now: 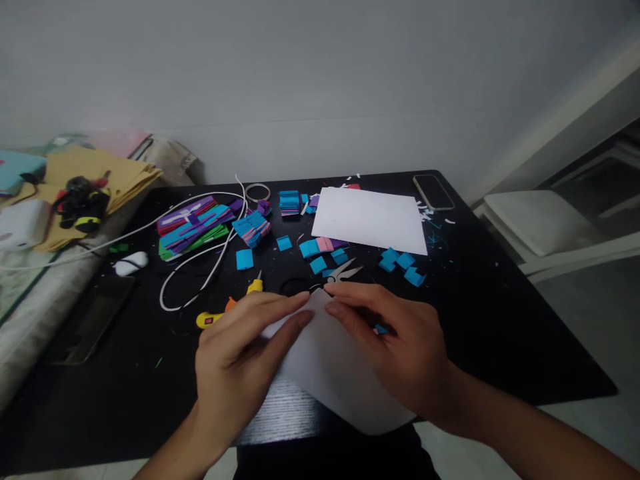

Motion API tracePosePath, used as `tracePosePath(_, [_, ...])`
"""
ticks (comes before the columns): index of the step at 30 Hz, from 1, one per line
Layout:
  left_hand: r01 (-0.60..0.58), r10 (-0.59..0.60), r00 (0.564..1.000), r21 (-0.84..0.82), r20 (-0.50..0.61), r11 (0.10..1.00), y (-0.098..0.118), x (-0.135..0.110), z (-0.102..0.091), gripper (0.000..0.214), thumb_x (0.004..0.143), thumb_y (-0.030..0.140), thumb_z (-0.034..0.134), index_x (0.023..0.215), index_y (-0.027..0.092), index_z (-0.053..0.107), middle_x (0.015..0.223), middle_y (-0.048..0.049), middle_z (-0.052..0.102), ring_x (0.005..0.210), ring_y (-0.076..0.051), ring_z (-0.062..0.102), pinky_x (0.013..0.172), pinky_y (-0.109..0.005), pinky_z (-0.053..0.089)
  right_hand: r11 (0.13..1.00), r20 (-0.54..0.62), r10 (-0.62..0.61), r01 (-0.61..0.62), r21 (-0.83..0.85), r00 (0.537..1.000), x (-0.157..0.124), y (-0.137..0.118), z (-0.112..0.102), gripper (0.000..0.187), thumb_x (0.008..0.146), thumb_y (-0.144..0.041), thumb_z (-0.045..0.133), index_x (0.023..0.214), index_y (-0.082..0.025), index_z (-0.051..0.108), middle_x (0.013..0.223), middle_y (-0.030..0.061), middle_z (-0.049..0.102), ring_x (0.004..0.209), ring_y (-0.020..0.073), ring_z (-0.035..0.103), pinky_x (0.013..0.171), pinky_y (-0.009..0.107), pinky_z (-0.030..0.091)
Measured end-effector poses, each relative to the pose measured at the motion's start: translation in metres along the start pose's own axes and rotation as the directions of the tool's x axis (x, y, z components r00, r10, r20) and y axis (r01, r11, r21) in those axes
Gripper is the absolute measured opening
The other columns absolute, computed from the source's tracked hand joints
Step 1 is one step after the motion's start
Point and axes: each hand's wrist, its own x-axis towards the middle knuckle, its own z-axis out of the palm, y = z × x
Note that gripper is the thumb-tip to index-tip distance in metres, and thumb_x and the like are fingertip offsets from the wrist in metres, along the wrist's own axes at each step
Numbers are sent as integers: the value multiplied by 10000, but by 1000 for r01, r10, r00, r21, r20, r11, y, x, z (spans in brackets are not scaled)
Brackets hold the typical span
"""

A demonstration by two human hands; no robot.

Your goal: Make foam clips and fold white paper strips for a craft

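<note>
A sheet of white paper [333, 370] is held between my two hands above the front of the black table, one corner pointing away from me. My left hand [245, 347] pinches its left edge close to that corner, thumb under the forefinger. On the other side my right hand [395, 340] pinches the edge by the same corner. Just beyond the fingertips lie open scissors [344, 272], their handles partly hidden. A yellow glue gun [255, 287] lies past my left hand, partly covered by it. Small folded blue paper pieces [317, 265] are scattered behind the scissors.
Another white sheet [370, 220] lies at the back, near a phone [433, 192]. Bundles of coloured paper strips [195, 223], a white cable [163, 283], a tape roll [257, 193] and an earphone case [131, 264] are on the left. A second phone [93, 320] lies at the left edge.
</note>
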Motion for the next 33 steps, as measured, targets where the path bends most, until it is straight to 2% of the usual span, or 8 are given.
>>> tracePosePath(13, [-11,11,1000,19,17,1000,-2,-1,-2,373,873,88,791,1183,293,767,1087,4,790,919,-128,728,763,-249,584,998,-8,-68,68,-14,998,1,1,-3,311,900,-67,742,1128,-274,788,1026,-19,838,838,163,813,812,256,680])
tracePosePath(20, [6,-6,1000,19,22,1000,-1,-2,-3,347,869,118,800,1161,304,775,1061,0,786,911,-159,729,748,-284,603,995,-1,-96,96,11,995,1,1,-5,365,899,-56,737,1159,-307,784,1023,-22,838,825,169,812,774,277,692])
tracePosePath(33, [-1,1,1000,8,21,1000,1,-1,-2,364,864,96,796,1160,307,786,1062,-5,795,897,-151,737,743,-268,598,994,7,-102,102,26,995,-1,1,-8,337,910,-51,710,1136,-288,789,1002,-10,837,838,161,806,790,271,683])
